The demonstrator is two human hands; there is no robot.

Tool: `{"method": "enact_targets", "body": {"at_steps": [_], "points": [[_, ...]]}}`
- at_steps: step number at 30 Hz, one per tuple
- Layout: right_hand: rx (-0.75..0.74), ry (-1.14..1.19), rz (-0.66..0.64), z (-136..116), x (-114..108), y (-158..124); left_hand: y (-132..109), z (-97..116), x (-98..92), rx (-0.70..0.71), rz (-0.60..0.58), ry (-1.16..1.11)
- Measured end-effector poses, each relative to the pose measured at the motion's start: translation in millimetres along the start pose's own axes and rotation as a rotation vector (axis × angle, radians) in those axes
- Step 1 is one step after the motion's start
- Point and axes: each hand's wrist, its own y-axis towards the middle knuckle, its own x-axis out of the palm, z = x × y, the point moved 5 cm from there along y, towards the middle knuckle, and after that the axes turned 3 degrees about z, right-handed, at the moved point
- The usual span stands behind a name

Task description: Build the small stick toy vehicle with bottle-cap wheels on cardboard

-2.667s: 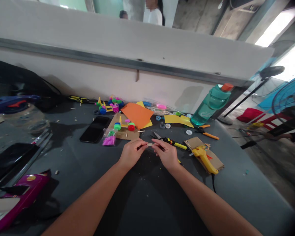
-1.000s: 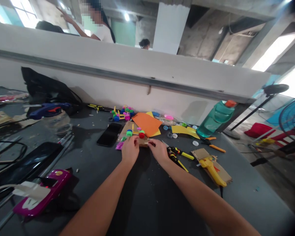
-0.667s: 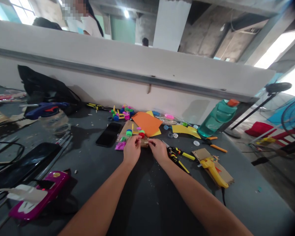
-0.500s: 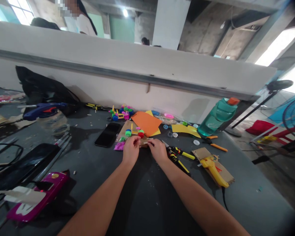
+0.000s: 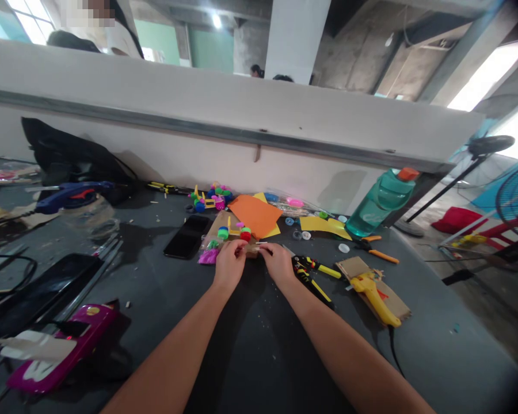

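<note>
A: Start at the hands. How do they stand?

B: The right hand (image 5: 280,267) is nearly closed, thumb and forefinger pinching what looks like a small pale stick (image 5: 254,249). The left hand (image 5: 229,265) is curled, fingertips drawn inward; whether it has hold of anything I can't tell (everything here is tiny, and the fingertips blur).

A: Which step would you call that?

B: Fingertip handling of one small piece, I'd judge, with both hands brought close together. The next move calls for a light, steady pinch, since something so thin could slip or twist.

A: And where is the stick, exactly?

B: Between the hands, around the near edge of a cardboard sheet (image 5: 219,221). Whether it touches the sheet I can't tell. A wheeled toy (image 5: 232,232) stands on that cardboard, just beyond the left fingertips.

A: Any containers?

B: Just beside the left hand, a clear bag (image 5: 204,244) with purple pieces (image 5: 208,256) and something green inside. Farther out to the right, a teal bottle (image 5: 375,204), orange cap on, near the partition (image 5: 190,149); its contents aren't clear to me. Well off to the left is a clear jar (image 5: 97,218), a blue trigger-handled tool (image 5: 71,195) at its top. I can't make out what it holds.
</note>
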Motion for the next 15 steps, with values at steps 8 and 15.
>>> {"method": "enact_targets", "body": {"at_steps": [8,15], "points": [[0.035,0.099,0.052,-2,-12,-4,-4,-14,14.1,-0.484,-0.080,-0.471],[0.057,0.192,0.061,-5,-13,-5,-8,-6,17.5,-0.601,-0.140,-0.662]]}}
